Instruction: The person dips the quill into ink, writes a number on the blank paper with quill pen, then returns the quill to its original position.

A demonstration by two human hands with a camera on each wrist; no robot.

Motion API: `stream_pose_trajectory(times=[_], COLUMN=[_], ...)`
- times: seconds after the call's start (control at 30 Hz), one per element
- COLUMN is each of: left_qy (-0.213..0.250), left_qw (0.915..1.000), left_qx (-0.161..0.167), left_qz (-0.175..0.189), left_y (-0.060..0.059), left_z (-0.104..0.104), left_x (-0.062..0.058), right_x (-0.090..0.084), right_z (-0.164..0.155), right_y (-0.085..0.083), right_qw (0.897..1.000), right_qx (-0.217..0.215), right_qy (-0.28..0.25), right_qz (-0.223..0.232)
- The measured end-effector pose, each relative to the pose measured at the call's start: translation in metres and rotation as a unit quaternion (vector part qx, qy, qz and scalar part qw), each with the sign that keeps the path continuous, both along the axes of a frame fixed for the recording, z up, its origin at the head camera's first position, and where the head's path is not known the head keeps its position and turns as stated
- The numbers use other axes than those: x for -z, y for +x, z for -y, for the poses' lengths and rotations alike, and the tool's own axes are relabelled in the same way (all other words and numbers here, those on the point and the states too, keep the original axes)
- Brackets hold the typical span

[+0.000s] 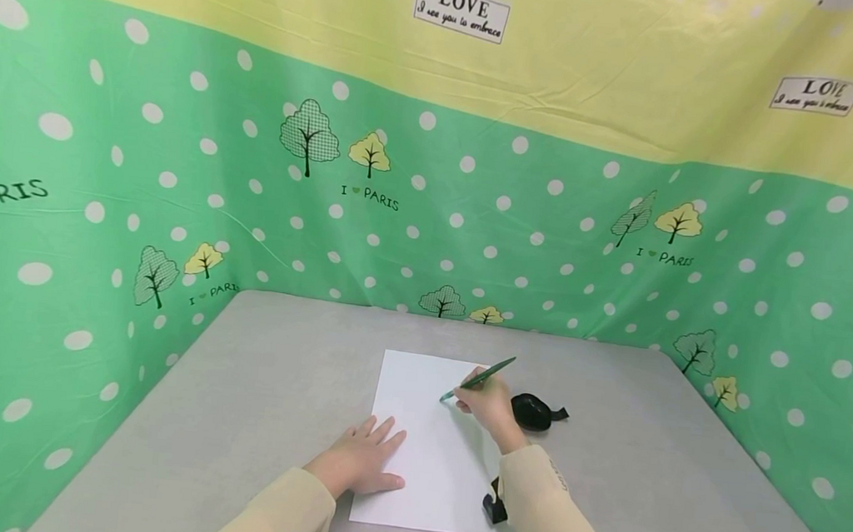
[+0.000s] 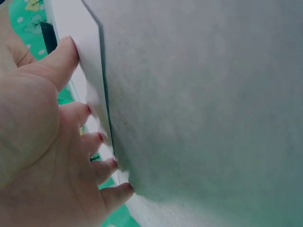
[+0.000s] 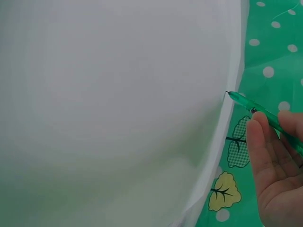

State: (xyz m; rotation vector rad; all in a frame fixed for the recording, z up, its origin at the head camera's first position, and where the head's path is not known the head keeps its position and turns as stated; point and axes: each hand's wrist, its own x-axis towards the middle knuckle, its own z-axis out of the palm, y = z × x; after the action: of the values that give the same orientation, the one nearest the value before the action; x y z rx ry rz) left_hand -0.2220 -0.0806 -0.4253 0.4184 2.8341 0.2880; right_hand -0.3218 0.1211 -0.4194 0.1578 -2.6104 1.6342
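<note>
A sheet of white paper (image 1: 441, 467) lies on the grey table. My left hand (image 1: 366, 457) rests on the paper's left part, fingers spread and thumb pointing right. In the left wrist view, the fingertips of that hand (image 2: 52, 123) touch down along the paper's edge. My right hand (image 1: 489, 402) pinches a green pen (image 1: 489, 372) above the upper middle of the sheet. The pen's tip points down and left at the paper. In the right wrist view, the green pen (image 3: 244, 100) sits between thumb and fingers; whether its tip touches the paper, I cannot tell.
Just right of the right hand, a black rounded object (image 1: 532, 412) with a short strap lies on the grey table (image 1: 251, 386). A smaller black piece (image 1: 495, 508) shows beside the right sleeve. Green and yellow printed cloth (image 1: 465, 160) hangs behind and around the table.
</note>
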Motion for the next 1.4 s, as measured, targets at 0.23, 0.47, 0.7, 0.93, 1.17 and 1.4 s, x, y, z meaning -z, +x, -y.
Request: stream_pose_trajectory(times=[0.23,0.47,0.7,0.93,1.17,1.4], left_qy=[0.004,0.009,0.005,0.003,0.004,0.004], left_qw=[0.9999,0.9999,1.0,1.0,0.9999,1.0], left_qx=[0.005,0.008,0.008,0.008,0.009,0.008], left_qz=[0.008,0.005,0.002,0.003,0.005,0.0], left_y=[0.0,0.001,0.0,-0.001,-0.001,-0.001], left_z=[0.0,0.001,0.001,0.001,0.0,0.0], left_x=[-0.002,-0.001,0.002,0.001,0.0,-0.002], right_x=[0.002,0.0,0.001,0.0,-0.003,-0.003], right_z=[0.0,0.001,0.0,0.0,0.0,-0.001], right_y=[0.0,0.003,0.004,0.006,0.01,0.011], right_qw=[1.0,1.0,1.0,1.0,0.999,0.999], right_qx=[0.004,0.001,-0.004,-0.012,-0.02,-0.022], right_qy=[0.002,0.009,0.012,0.012,0.021,0.037], right_qz=[0.009,0.019,0.021,0.018,0.015,0.019])
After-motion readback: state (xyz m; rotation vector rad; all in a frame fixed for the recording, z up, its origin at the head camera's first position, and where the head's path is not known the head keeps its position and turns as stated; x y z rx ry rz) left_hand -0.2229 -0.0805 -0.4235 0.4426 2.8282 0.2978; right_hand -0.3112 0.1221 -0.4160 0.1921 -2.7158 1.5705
